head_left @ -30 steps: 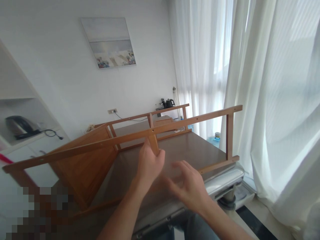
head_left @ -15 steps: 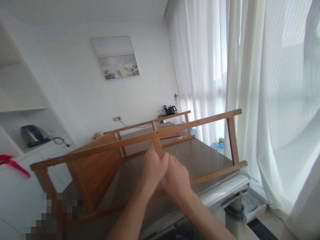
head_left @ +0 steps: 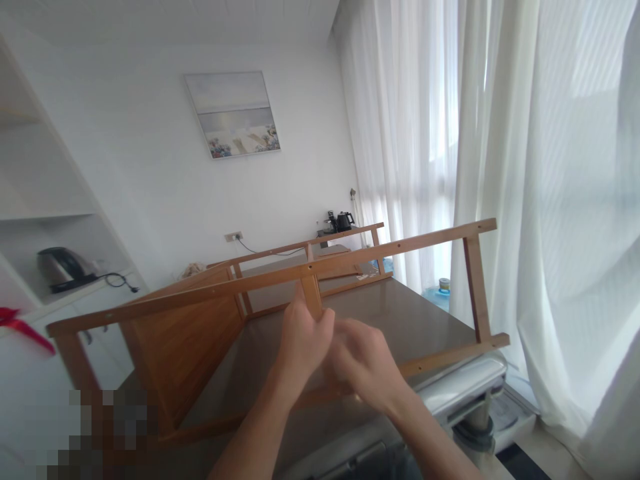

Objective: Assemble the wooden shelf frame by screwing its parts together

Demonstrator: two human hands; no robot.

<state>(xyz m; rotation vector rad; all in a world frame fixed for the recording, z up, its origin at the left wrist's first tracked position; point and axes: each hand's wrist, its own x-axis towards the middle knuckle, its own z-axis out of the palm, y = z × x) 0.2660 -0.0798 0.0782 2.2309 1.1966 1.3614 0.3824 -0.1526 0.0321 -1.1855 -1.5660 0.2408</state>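
A wooden frame [head_left: 270, 279] stands on its long edge on a brown-grey tabletop [head_left: 395, 310], with a solid wood panel [head_left: 200, 353] joined to its left part. My left hand [head_left: 303, 340] is closed around the frame's middle crossbar [head_left: 312, 293]. Close beside it, my right hand [head_left: 367, 360] is curled, near the lower part of that crossbar. Its fingertips are blurred and turned away, so I cannot see what is between them. A second long rail [head_left: 280, 251] of the woodwork runs behind the near one.
Silvery metal trim [head_left: 465, 387] runs along the table's near edge. White curtains [head_left: 490, 133] hang on the right, with a blue water bottle [head_left: 438, 293] by them. A kettle [head_left: 63, 270] sits on the left shelf. A blurred-out patch covers the lower left.
My right hand has shifted slightly right and down, away from my left hand. My left hand keeps its hold. The near frame appears a little larger and its right end farther right.
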